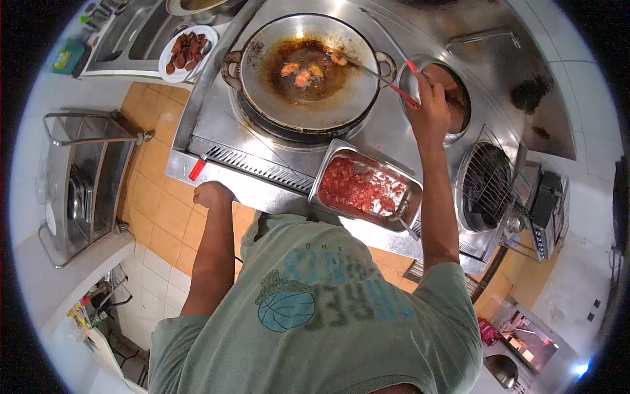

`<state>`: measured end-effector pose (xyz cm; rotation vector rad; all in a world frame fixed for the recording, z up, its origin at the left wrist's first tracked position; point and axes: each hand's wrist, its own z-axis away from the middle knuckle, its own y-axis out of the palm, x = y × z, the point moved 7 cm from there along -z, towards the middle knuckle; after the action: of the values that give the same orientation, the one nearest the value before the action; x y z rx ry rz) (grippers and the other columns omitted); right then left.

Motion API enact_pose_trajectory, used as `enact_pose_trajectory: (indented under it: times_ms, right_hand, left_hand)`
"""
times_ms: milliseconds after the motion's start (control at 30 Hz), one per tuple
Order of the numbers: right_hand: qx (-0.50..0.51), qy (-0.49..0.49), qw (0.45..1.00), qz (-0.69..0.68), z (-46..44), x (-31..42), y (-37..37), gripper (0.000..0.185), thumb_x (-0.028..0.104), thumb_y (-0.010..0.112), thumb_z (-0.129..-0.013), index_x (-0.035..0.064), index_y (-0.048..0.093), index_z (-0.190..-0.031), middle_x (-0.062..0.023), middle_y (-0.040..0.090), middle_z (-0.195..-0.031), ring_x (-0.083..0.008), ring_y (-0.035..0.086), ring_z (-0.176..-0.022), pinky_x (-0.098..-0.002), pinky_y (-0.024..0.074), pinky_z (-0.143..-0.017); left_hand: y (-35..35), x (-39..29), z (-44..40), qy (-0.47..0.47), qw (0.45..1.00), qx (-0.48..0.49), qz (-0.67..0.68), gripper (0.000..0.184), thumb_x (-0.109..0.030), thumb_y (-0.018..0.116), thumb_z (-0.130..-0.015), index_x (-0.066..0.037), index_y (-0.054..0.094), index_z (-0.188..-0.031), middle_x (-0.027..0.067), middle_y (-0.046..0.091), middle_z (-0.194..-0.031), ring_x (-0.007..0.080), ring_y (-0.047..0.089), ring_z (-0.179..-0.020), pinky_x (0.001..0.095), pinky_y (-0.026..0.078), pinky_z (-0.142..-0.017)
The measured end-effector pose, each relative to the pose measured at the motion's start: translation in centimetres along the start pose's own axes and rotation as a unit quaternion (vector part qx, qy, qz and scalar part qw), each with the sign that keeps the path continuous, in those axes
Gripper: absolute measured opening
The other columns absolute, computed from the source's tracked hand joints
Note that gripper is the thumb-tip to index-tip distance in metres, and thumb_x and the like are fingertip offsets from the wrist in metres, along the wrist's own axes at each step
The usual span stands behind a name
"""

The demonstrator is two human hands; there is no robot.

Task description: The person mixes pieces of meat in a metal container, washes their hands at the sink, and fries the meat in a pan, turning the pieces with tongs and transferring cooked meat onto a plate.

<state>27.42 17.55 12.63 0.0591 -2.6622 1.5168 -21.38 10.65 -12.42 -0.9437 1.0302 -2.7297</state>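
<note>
My right hand (430, 108) is closed on a pair of long tongs (380, 77) with red grips, at the right of the wok. The tongs' lower arm reaches into the wok (262, 102), its tip at a browned piece of food (338, 59). More orange-brown pieces (302, 78) lie in dark oil at the wok's middle. My left hand (213, 194) is at the stove's front edge, fingers curled, below a red-handled tool (197, 167); what it holds, if anything, is hidden. A steel tray (321, 190) of red raw meat (357, 185) sits in front of the wok.
A white plate (167, 69) of dark cooked pieces stands beside the sink (151, 39) at the upper left. Right of the wok is a round opening (453, 98), then a wire grate (489, 180) over a burner. A metal rack (88, 171) stands at the left.
</note>
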Motion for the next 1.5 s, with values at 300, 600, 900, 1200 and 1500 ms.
enact_pose_trajectory:
  times_ms: [300,600,900,1200,1500]
  right_hand:
    - [0.041,0.024,0.998,0.039,-0.1,0.0,0.5,0.06,0.013,0.075,-0.065,0.0178,0.054,-0.121,-0.0061,0.055,-0.104,-0.0255,0.061,-0.086,-0.0373,0.0528,-0.067]
    - [0.035,0.048,0.998,-0.009,0.8,1.9,0.6,0.06,0.013,0.075,-0.065,0.0171,0.053,-0.121,-0.0071,0.055,-0.104,-0.0284,0.061,-0.087,-0.0394,0.0522,-0.07]
    - [0.049,0.025,0.998,-0.027,3.1,-0.3,-2.2,0.06,0.015,0.077,-0.063,0.015,0.056,-0.119,-0.0093,0.056,-0.111,-0.0307,0.059,-0.097,-0.0404,0.0507,-0.077]
    - [0.127,0.096,0.98,-0.118,3.9,-2.2,-2.0,0.049,0.021,0.08,-0.061,0.0104,0.066,-0.107,-0.0133,0.064,-0.101,-0.0297,0.064,-0.085,-0.037,0.0493,-0.077]
    - [0.152,0.075,0.978,-0.12,4.2,-2.0,-0.9,0.047,0.027,0.08,-0.062,0.0062,0.068,-0.102,-0.0135,0.067,-0.095,-0.0281,0.065,-0.085,-0.0361,0.0499,-0.077]
  left_hand:
    - [-0.4,0.0,0.2,-0.002,1.0,0.025,-0.012,0.047,-0.045,0.064,-0.076,-0.014,0.063,-0.112,0.0042,0.06,-0.117,0.0214,0.056,-0.106,0.0402,0.042,-0.084]
    - [-0.1,-0.2,0.1,0.007,1.0,-0.004,0.002,0.045,-0.046,0.064,-0.076,-0.014,0.065,-0.109,0.0054,0.061,-0.114,0.0211,0.056,-0.104,0.0385,0.042,-0.081]
    - [0.0,-0.3,-0.1,0.014,0.999,-0.035,0.022,0.036,-0.041,0.067,-0.074,-0.019,0.067,-0.103,0.0011,0.063,-0.106,0.0186,0.056,-0.099,0.0363,0.042,-0.074]
    - [6.5,-2.4,-8.6,-0.065,0.987,-0.064,0.131,0.032,-0.037,0.065,-0.076,-0.019,0.067,-0.102,-0.0014,0.064,-0.101,0.015,0.058,-0.092,0.0338,0.042,-0.069]
    - [10.1,-1.5,-7.3,-0.287,0.533,-0.041,0.795,0.036,-0.028,0.037,-0.091,-0.011,0.05,-0.12,0.0077,0.063,-0.101,0.0219,0.06,-0.093,0.0336,0.043,-0.08]
